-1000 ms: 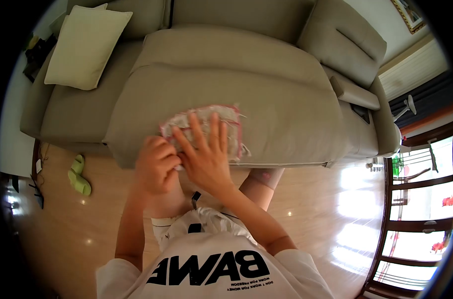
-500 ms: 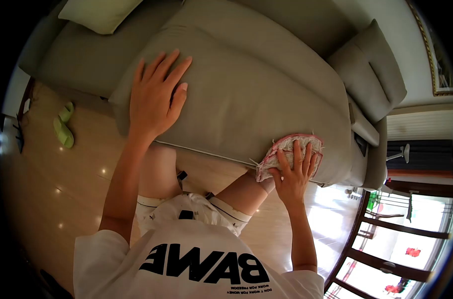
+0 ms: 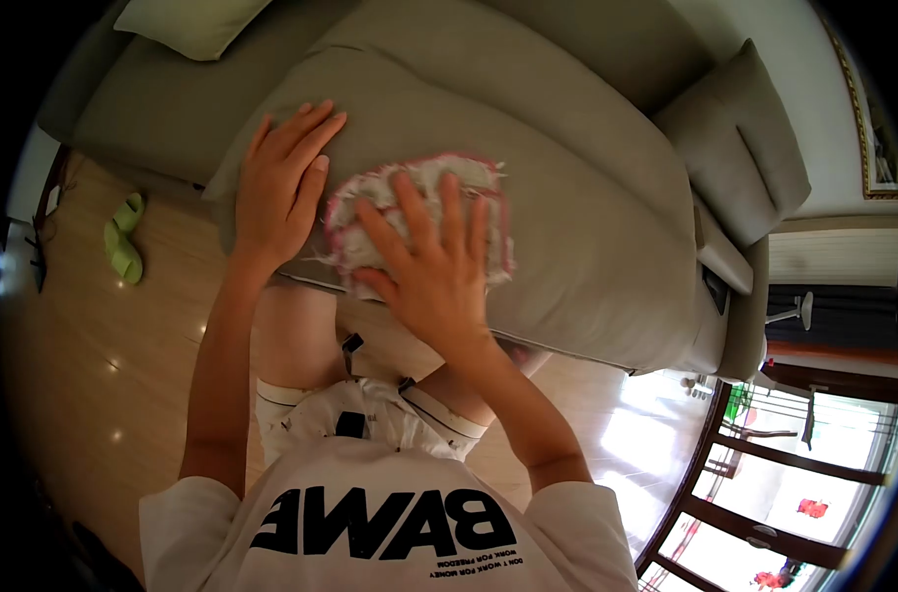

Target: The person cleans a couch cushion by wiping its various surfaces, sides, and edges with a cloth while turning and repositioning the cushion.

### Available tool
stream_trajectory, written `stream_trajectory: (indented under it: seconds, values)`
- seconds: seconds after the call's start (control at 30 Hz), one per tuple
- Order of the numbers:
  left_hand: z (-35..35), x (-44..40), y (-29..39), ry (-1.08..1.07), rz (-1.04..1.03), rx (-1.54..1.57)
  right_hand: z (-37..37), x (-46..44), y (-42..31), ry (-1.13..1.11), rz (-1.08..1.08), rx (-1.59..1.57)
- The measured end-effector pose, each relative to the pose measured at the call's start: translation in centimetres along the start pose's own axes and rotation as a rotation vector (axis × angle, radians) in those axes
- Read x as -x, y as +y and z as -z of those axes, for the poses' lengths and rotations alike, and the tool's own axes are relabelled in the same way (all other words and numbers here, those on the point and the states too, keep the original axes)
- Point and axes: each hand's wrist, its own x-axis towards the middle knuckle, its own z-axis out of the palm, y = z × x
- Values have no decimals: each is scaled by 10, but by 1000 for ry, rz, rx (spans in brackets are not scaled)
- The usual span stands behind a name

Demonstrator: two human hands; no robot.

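Note:
A whitish cloth with pink edging and loose threads (image 3: 355, 212) lies spread on the seat of the grey-brown sofa (image 3: 587, 247), near its front edge. My right hand (image 3: 434, 261) presses flat on the cloth with the fingers spread. To the left of the cloth, my left hand (image 3: 279, 192) rests on the sofa seat, fingers extended and apart, with nothing in it. The cloth's part beneath my right palm is hidden.
A cream cushion (image 3: 192, 22) lies at the sofa's upper left. Green slippers (image 3: 123, 242) are on the floor at left. Behind the right end hangs a framed picture (image 3: 878, 148); glazed doors (image 3: 765, 483) stand at lower right.
Since half a second ago, my right hand and the cloth have moved left across the seat towards my left hand. A second ago my left hand was curled beside the cloth; now it lies flat.

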Motion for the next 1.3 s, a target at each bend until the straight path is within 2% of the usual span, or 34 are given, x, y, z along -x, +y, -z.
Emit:
stream_trajectory:
  seconds: [0.07, 0.2, 0.3, 0.4, 0.47, 0.57, 0.7, 0.77, 0.93, 1.03, 1.07, 1.13, 1.2, 1.3]
  values:
    - [0, -1, 1, 10, -10, -9, 22, 43, 32, -80, -98, 74]
    - [-4, -1, 2, 34, -18, -41, 56, 147, 102, -49, -298, 298]
    - [-7, -1, 5, 48, -17, -107, 60, 180, 115, 26, -411, 293]
    - [-8, -2, 7, 62, -35, -138, 31, 155, 86, 107, -463, 271]
    - [-9, -2, 6, 64, -40, -150, 18, 105, 39, -3, -415, 167]
    - [-11, 2, 1, 55, -51, -151, -7, 40, -18, 15, -297, 32]
    - [-6, 2, 0, 21, -70, -168, -19, 32, -20, 120, -217, -38]
    - [-5, 1, 6, 9, -65, -160, -4, 61, 6, 56, -240, 61]
    - [-6, 2, 10, -26, -26, -141, 34, 184, 114, 175, -579, 384]
    - [-10, 0, 16, -45, -41, -177, 46, 223, 153, 416, -963, 135]
    - [-11, -3, 23, -46, -61, -202, 39, 222, 153, 476, -980, 132]
    - [-14, -11, 40, -97, -116, -241, 12, 193, 138, 613, -1005, 122]
    - [-28, -20, 65, -194, -199, -267, 6, 148, 86, 410, -913, 261]
    - [-65, -35, 110, -321, -308, -144, -19, 97, 7, 322, -625, -7]
